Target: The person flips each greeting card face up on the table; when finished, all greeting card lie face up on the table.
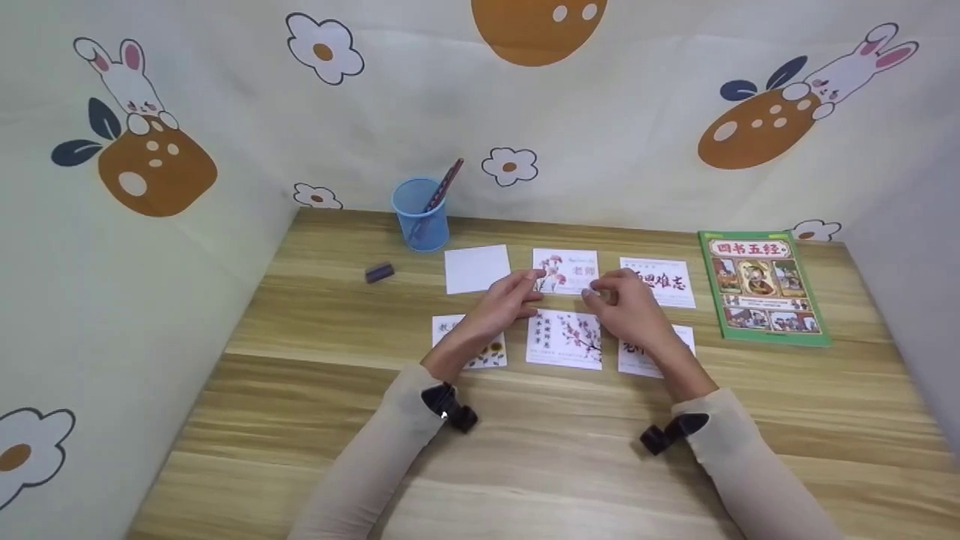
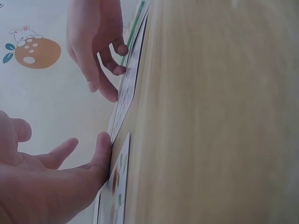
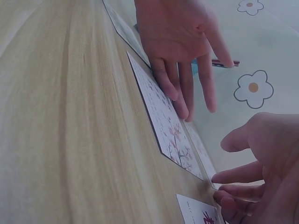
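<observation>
Six square cards lie in two rows on the wooden table. My left hand (image 1: 496, 306) has its loosely extended fingers at the left edge of the carnation card (image 1: 564, 281), in the middle of the far row. At that card's lower right corner are the fingertips of my right hand (image 1: 634, 306), relaxed and slightly bent. Directly below lies the plum blossom card (image 1: 564, 341). My left wrist covers part of the sunflower card (image 1: 491, 357). Two calligraphy cards, the far one (image 1: 664, 291) and the near one (image 1: 637, 364), are partly hidden by my right hand and wrist. A blank white card (image 1: 474, 268) lies far left.
A blue pencil cup (image 1: 426, 229) holding dark red pencils (image 1: 445, 184) stands at the back left. Near it lies a small dark purple block (image 1: 379, 272). A green-bordered book (image 1: 765, 289) lies at the right. Behind the table (image 1: 570, 457) hangs a patterned cloth (image 1: 420, 97).
</observation>
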Motion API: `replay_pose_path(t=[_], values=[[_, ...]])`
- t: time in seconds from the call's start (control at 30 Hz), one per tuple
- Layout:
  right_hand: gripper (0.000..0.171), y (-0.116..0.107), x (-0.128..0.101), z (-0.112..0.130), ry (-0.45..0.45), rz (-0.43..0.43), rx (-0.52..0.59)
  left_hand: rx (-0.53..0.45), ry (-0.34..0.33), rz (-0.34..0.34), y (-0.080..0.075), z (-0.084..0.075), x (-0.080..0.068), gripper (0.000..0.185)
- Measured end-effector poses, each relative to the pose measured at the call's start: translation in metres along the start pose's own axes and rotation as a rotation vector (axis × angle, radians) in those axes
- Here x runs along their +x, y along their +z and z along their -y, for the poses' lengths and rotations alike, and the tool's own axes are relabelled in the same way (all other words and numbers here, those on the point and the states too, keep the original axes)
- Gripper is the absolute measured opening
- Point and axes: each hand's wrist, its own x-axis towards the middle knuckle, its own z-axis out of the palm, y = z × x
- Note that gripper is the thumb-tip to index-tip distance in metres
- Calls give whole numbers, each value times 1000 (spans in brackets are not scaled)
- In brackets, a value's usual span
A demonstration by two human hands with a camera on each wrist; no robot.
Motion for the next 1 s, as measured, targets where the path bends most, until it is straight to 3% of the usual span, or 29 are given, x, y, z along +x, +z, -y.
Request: replay_pose_path(t=[0.27,0.4,0.5,0.63,0.8,1.0], values=[[40,-1,1,3,-42,-63,7,-33,46,5,-2,-3,1,59],[33,8,1,15,-112,-106,49,11,82,-42,-12,-9,-9,55],[30,18,2,25,-159,-86,104,73,117,-81,-26,-9,-20,52],[36,35,7,44,-199,-15,154,139,129,-164,-52,-3,-34,49],[43,57,15,69,-255,64,137,183,60,-323,-84,1,-46,46],[46,79,22,85,-276,135,98,202,27,-432,-104,4,-50,49]])
